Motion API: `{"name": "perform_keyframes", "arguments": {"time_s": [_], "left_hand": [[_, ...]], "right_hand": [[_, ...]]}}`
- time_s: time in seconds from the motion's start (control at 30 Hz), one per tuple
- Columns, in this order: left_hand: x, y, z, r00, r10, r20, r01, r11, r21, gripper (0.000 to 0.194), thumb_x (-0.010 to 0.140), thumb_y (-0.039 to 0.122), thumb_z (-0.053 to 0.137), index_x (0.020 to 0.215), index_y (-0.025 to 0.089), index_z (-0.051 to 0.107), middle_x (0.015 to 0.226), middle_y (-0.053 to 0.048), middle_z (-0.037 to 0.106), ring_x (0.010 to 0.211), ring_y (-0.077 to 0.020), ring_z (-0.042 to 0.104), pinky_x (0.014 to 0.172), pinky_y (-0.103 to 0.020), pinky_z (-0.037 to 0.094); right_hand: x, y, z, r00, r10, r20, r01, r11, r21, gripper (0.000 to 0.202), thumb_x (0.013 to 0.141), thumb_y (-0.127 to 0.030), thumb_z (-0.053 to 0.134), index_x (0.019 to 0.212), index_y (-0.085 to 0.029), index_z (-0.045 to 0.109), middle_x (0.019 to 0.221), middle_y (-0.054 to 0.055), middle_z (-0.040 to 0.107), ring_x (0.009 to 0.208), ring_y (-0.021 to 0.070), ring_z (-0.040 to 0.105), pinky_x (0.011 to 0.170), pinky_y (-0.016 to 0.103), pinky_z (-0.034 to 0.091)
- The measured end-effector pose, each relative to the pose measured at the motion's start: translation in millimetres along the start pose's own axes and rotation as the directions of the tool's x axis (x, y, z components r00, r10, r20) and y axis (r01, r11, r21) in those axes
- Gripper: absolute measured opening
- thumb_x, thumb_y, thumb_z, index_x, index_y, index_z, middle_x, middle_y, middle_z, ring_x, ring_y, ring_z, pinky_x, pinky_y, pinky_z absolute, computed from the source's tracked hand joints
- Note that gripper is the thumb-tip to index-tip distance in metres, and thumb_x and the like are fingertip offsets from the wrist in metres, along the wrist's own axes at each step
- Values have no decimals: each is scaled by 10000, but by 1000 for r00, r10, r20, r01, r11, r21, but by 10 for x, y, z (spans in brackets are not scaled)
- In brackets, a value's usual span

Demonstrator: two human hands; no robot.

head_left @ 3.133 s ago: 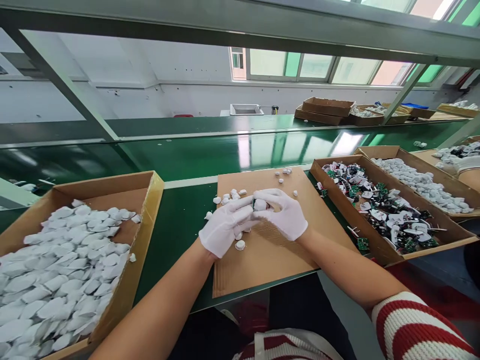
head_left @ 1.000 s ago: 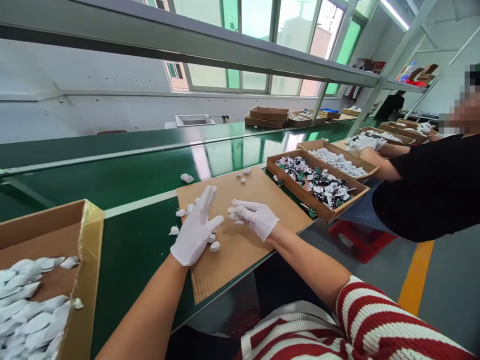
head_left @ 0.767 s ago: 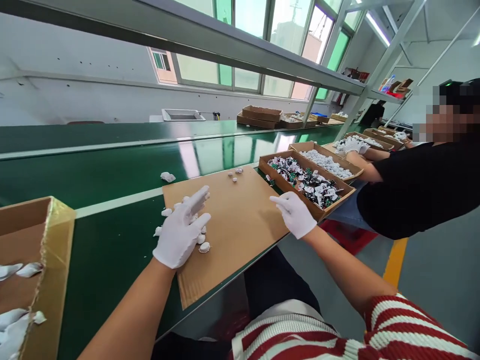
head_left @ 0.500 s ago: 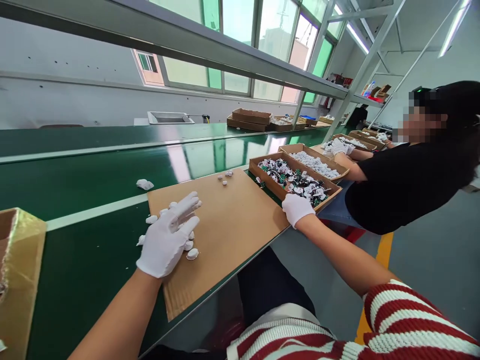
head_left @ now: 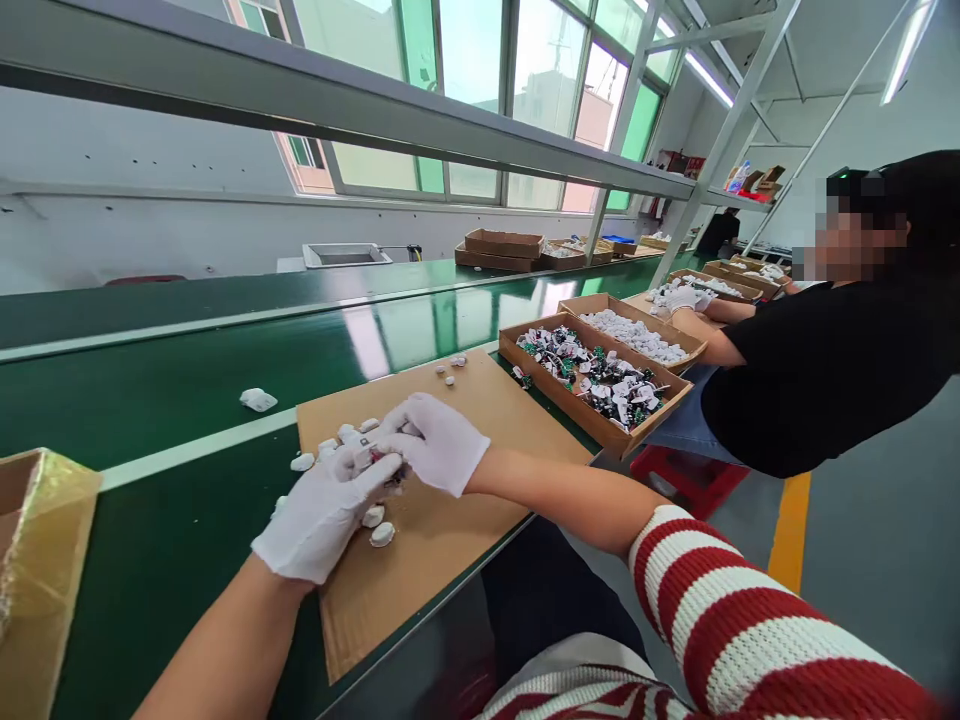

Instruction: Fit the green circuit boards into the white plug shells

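My left hand [head_left: 319, 515], in a white glove, is over the left part of a brown cardboard sheet [head_left: 442, 510], thumb and fingers closed around a small electronic part [head_left: 396, 480]. Only dark and whitish bits of the part show between the hands. My right hand [head_left: 444, 447], also gloved, meets it from the right with fingertips pinched at the same part. Several small white plastic pieces lie around my left hand, one white piece [head_left: 382, 534] just to its right. At the sheet's far edge are a few smaller white bits [head_left: 450, 380].
A cardboard box [head_left: 630, 438] of small circuit boards with wires stands right of the sheet. Behind it is a box of white pieces [head_left: 637, 335]. A co-worker [head_left: 840, 370] sits at the right. A taped carton [head_left: 56, 560] stands at left; a shelf beam [head_left: 420, 125] crosses above.
My right hand has moved left from the box of circuit boards to meet my left hand over the sheet. My left fingers, stretched out before, have closed in. The view has shifted slightly.
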State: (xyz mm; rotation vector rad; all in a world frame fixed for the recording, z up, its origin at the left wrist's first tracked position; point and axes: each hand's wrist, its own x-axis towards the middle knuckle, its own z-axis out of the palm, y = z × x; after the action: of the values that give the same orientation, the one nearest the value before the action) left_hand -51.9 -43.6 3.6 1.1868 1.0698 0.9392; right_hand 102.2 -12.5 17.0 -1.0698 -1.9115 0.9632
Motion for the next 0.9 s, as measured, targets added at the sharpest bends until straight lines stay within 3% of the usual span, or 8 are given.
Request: {"name": "perform_keyframes", "arguments": {"time_s": [0.07,0.13,0.27,0.37,0.47,0.6,0.73,0.9], "left_hand": [[23,0,-69,996,-86,-2,86,992,-92,334,721,461,820,911,231,669,700,15,620,500,-145,555,422,-271,477],[34,29,-120,989,-143,24,145,977,-158,299,738,446,793,866,213,656,647,18,585,446,-140,525,399,-291,479],[86,109,-181,937,-320,141,346,904,-252,355,784,518,705,720,181,612,535,-1,519,435,-175,543,398,-321,492],[128,135,-204,896,-423,134,444,848,-291,379,802,550,695,805,174,648,513,0,520,458,-192,575,410,-301,484],[142,103,-197,912,-380,154,410,845,-344,309,854,474,676,930,176,661,645,-35,634,495,-159,592,464,-278,502],[142,14,-161,934,-264,241,346,838,-421,289,896,372,662,1147,232,623,933,-58,681,633,-140,635,477,-236,510],[138,0,-122,953,-285,99,300,868,-396,356,871,481,700,1122,254,590,803,14,572,512,-120,548,381,-261,494],[123,69,-104,959,-280,-44,236,877,-419,376,819,533,735,902,220,543,674,51,473,444,-128,513,330,-284,468]], "right_hand": [[132,34,61,998,20,-66,-15,998,66,244,874,-150,608,635,-197,606,617,-41,584,635,120,542,657,246,438],[205,94,77,992,41,-124,-28,994,103,240,853,-89,575,636,-192,584,666,-41,601,666,108,550,709,243,450],[260,270,83,985,83,-154,-63,990,130,182,853,-137,560,683,-202,554,675,-55,560,661,116,523,745,276,458],[251,401,91,987,129,-100,-113,982,151,136,867,-241,584,738,-206,559,719,-43,587,680,128,541,748,294,461],[200,483,81,986,141,-88,-127,980,152,139,878,-311,580,784,-211,560,768,-21,615,718,145,568,745,308,470],[119,523,46,974,40,-224,-17,994,106,103,888,-296,544,819,-222,559,823,1,610,720,150,561,744,321,487],[90,534,67,937,-58,-344,85,994,63,109,900,-276,538,811,-225,573,879,20,621,788,158,586,805,334,498],[162,591,96,953,200,-227,-161,970,180,223,839,-421,671,775,-208,662,689,-23,603,655,137,559,699,310,496]]}}
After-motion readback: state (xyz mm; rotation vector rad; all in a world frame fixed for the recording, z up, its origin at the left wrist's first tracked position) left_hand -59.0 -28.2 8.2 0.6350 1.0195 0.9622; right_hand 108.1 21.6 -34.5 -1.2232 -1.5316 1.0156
